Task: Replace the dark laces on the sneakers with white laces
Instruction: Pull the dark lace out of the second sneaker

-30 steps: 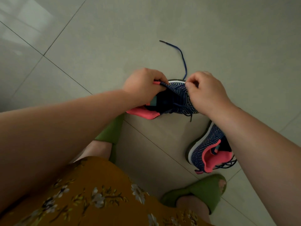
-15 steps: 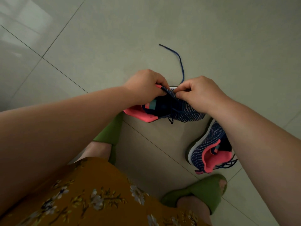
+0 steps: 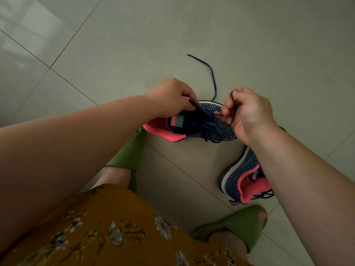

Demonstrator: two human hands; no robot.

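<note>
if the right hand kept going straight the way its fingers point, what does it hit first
Probably the left hand. The right hand, pinching the dark lace, points its fingers leftward across the held sneaker; depth is unclear.

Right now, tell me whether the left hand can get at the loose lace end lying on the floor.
Probably not yet: the left hand grips the sneaker collar. The lace end lies beyond on bare floor, nothing blocking; letting go would free it.

Dim, even indoor light, pale window glare on the glossy floor tiles (image 3: 28, 22) at upper left, soft faint shadows under the arms, wide-angle bending of tile lines toward the edges, near forearms slightly soft, colours muted
</note>
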